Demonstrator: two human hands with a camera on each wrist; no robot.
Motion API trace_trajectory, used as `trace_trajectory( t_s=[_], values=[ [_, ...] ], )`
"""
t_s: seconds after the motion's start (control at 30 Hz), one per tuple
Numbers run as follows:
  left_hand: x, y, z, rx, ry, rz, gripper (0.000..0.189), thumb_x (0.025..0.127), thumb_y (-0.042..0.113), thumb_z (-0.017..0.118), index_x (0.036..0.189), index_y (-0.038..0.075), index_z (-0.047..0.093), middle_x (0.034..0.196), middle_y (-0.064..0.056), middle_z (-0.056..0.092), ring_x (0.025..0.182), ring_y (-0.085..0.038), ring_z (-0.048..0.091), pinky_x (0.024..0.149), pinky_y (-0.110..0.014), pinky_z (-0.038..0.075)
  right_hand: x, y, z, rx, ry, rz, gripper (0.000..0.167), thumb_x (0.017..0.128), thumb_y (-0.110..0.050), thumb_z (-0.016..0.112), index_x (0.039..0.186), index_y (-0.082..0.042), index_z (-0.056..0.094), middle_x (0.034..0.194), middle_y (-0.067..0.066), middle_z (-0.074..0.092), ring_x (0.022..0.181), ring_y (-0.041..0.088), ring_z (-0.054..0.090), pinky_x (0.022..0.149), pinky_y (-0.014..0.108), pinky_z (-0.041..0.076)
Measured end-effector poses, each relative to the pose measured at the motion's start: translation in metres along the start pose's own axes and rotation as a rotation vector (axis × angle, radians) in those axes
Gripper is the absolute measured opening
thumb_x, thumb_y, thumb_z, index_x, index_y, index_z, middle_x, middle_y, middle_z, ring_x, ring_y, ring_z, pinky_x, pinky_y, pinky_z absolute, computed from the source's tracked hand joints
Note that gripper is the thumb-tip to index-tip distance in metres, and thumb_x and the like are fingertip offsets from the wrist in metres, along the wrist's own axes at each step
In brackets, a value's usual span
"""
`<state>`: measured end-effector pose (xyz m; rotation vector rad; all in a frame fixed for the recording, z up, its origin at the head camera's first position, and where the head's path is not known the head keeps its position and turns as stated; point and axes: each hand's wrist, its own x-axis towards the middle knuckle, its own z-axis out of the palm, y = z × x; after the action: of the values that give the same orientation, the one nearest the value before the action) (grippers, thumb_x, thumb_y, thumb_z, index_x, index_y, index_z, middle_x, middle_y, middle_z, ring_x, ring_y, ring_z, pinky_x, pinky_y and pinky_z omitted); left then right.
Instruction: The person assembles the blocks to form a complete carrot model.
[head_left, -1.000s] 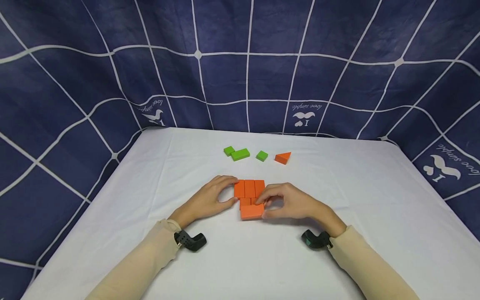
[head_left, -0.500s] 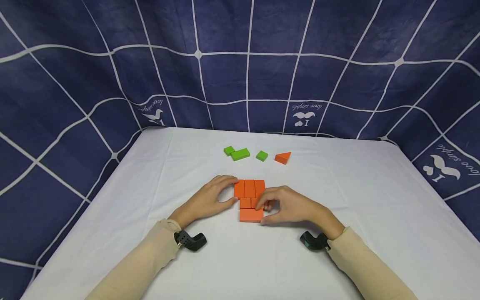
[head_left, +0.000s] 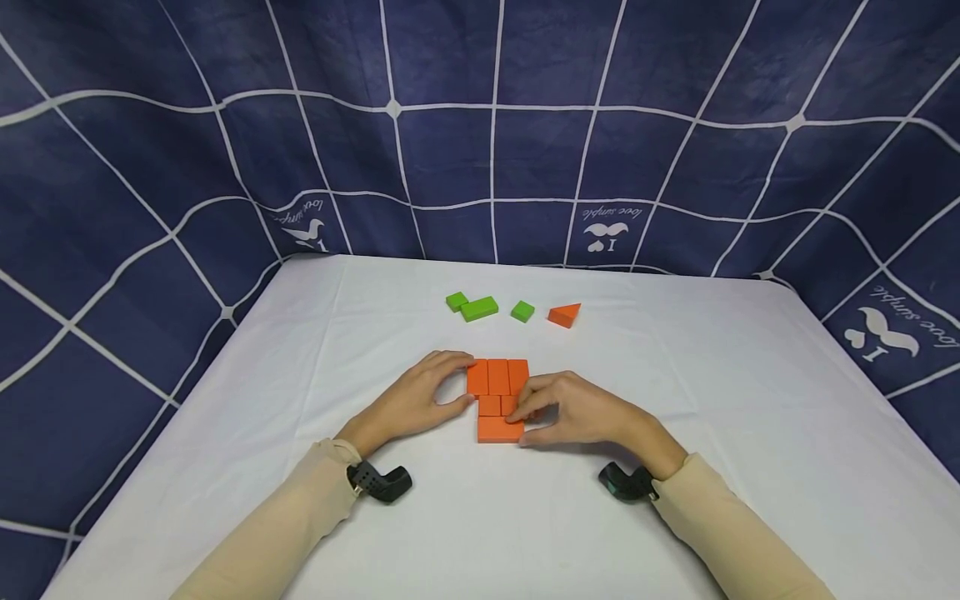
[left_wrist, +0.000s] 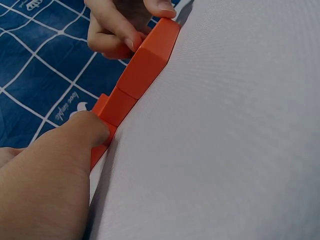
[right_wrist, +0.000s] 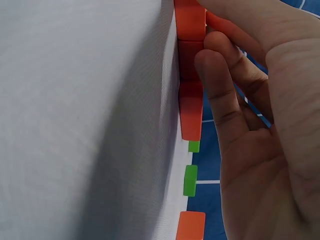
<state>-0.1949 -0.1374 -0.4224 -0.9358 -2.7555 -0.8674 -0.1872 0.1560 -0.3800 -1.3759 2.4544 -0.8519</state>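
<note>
Flat orange blocks lie joined on the white cloth in the head view. Three upright ones form a back row, two small ones sit in front, and a wider front block [head_left: 498, 430] lies across the near end. My left hand [head_left: 411, 396] holds the left block [head_left: 477, 378] of the back row, index finger at its far edge and thumb at its near corner. With thumb and fingers, my right hand [head_left: 579, 408] pinches the front block at its right end, its fingers covering part of the right small block. The left wrist view shows the front block [left_wrist: 148, 62] meeting its neighbour.
Behind the orange group lie a green rectangular block [head_left: 480, 308], a small green block [head_left: 457, 302] touching it, another small green block [head_left: 522, 311] and an orange triangular block [head_left: 564, 315]. A blue checked cloth [head_left: 450, 158] rises behind the table [head_left: 360, 533].
The front orange block, tilted and overlapping the small blocks earlier, now lies flat against their near edge. My right hand has lowered with it and shifted slightly left; the left hand stays put.
</note>
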Motion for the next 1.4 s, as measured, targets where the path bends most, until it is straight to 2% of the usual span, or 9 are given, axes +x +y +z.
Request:
trace_trajectory(
  t_s=[0.37, 0.7, 1.07, 1.4],
  values=[
    [-0.0002, -0.0003, 0.0002, -0.001, 0.003, 0.0, 0.057, 0.095, 0.037, 0.071, 0.145, 0.014, 0.058, 0.147, -0.001, 0.057, 0.137, -0.019, 0.052, 0.118, -0.043, 0.042, 0.0001, 0.0025, 0.0004, 0.006, 0.01, 0.005, 0.026, 0.086, -0.028, 0.085, 0.111, -0.023, 0.081, 0.104, -0.015, 0.068, 0.091, 0.003, 0.062, 0.086, 0.024, 0.056],
    [0.0001, 0.0009, -0.0002, -0.001, 0.001, -0.006, 0.057, 0.095, 0.037, 0.072, 0.145, 0.012, 0.058, 0.148, -0.003, 0.057, 0.139, -0.021, 0.051, 0.119, -0.045, 0.042, 0.0001, 0.0034, 0.0013, -0.003, 0.014, 0.021, 0.026, 0.086, -0.028, 0.085, 0.111, -0.024, 0.08, 0.106, -0.016, 0.067, 0.096, 0.001, 0.063, 0.092, 0.025, 0.056],
    [-0.0002, 0.0008, 0.0003, -0.004, 0.003, -0.009, 0.057, 0.095, 0.037, 0.072, 0.145, 0.013, 0.058, 0.148, -0.004, 0.057, 0.138, -0.022, 0.052, 0.118, -0.045, 0.042, 0.0014, 0.0016, 0.0029, 0.017, 0.029, 0.034, 0.032, 0.086, -0.035, 0.085, 0.115, -0.025, 0.078, 0.11, -0.016, 0.068, 0.094, 0.004, 0.063, 0.087, 0.023, 0.057],
    [0.0005, -0.0002, 0.0003, -0.003, 0.006, 0.005, 0.057, 0.095, 0.036, 0.072, 0.144, 0.012, 0.058, 0.147, -0.004, 0.058, 0.137, -0.022, 0.052, 0.119, -0.045, 0.042, 0.002, 0.0009, -0.0001, 0.024, 0.066, 0.018, 0.028, 0.086, -0.029, 0.085, 0.113, -0.023, 0.079, 0.108, -0.015, 0.07, 0.094, 0.007, 0.064, 0.087, 0.024, 0.057]
  ],
)
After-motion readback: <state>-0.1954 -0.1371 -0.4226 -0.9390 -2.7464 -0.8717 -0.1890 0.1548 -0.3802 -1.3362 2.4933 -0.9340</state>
